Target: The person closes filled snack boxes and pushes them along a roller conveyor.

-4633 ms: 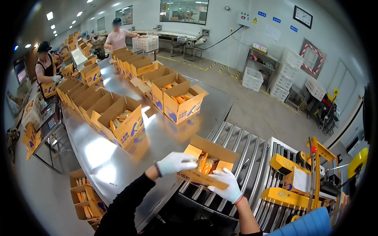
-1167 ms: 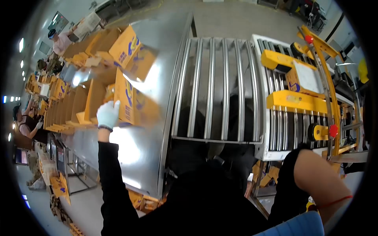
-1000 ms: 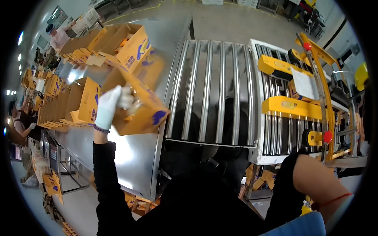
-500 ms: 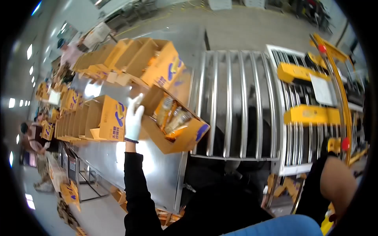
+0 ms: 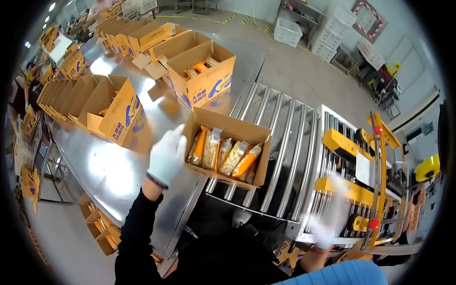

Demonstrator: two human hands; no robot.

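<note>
An open cardboard box point(image 5: 227, 124) full of orange and clear wrapped packets point(image 5: 235, 156) straddles the metal table's edge and the roller conveyor point(image 5: 284, 156). At its left side is my left hand point(image 5: 167, 154), white-gloved, with the fingers up against the box wall. Whether those fingers grip the wall is hard to tell. My right hand point(image 5: 327, 218), also gloved, is smeared by motion over the near left part of the sealing machine point(image 5: 344, 190), away from the box; its fingers cannot be made out.
Rows of open boxes point(image 5: 202, 88) point(image 5: 114, 111) stand on the metal table point(image 5: 107, 166). More boxes point(image 5: 102, 232) are below its left edge. A sealed box lies under the machine's yellow guides. White crates point(image 5: 287, 32) stand at the back. People are partly visible at far left.
The packet-filled box has moved from the table onto the roller edge and turned more level. My left hand followed it, and my right hand has come into view. The camera view has shifted.
</note>
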